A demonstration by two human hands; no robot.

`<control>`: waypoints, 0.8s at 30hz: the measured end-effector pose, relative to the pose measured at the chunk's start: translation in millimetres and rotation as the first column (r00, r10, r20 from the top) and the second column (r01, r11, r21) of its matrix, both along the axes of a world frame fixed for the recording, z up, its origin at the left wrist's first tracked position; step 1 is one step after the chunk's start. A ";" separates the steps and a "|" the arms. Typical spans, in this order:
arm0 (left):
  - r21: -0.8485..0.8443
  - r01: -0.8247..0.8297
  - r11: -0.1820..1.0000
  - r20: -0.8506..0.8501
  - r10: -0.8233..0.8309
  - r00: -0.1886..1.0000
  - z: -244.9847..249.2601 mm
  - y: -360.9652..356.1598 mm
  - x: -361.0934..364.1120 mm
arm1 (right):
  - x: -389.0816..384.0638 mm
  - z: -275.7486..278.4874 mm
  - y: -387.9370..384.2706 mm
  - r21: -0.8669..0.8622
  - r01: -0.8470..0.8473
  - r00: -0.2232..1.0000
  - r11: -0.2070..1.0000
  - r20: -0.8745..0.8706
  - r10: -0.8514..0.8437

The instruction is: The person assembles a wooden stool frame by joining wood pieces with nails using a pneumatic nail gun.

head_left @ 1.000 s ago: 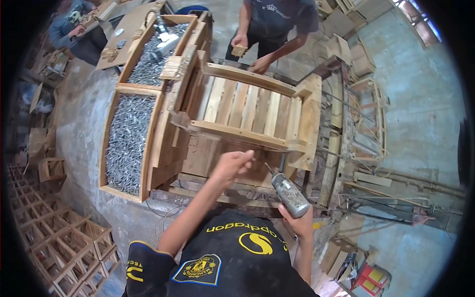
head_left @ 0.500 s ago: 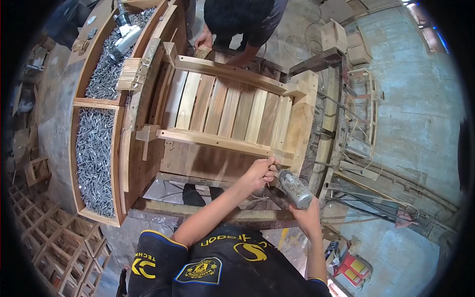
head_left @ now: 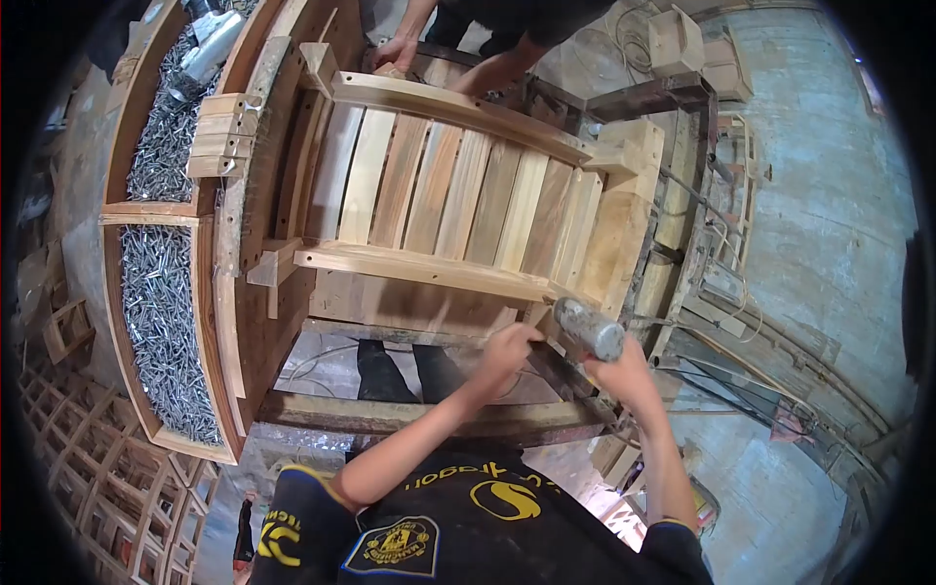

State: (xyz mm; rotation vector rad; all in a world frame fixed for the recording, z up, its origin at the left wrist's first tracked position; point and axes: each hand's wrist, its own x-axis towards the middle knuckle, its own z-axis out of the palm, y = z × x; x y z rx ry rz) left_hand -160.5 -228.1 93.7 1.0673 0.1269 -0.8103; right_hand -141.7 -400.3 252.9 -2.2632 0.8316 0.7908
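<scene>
While gripping drill [head_left: 591, 330] in right hand [head_left: 622, 370] at frame [head_left: 419, 270], cannot tell grip of left hand [head_left: 507, 353]; likely fastening, needs steadiness.

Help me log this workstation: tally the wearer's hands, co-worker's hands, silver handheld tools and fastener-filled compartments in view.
Wearer's hands (left hand, right hand): 2
Co-worker's hands: 2
Silver handheld tools (held tool, tool lying on fasteners): 2
Fastener-filled compartments (near compartment, far compartment): 2
Total: 8
</scene>
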 end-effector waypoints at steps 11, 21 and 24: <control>0.530 0.200 0.824 -0.024 -0.221 0.975 55.0 156.5 10.9 | -3.1 -16.6 12.0 0.121 0.301 0.954 0.946 -0.035 -0.299; 0.012 -0.245 0.969 -0.410 0.229 0.883 45.4 121.6 32.7 | -49.1 36.8 90.3 0.485 0.290 0.920 0.825 0.095 -0.380; -0.138 -0.252 0.958 -0.446 0.167 0.879 45.0 117.6 48.7 | -47.4 30.5 128.1 0.481 0.105 0.945 0.870 0.224 -0.237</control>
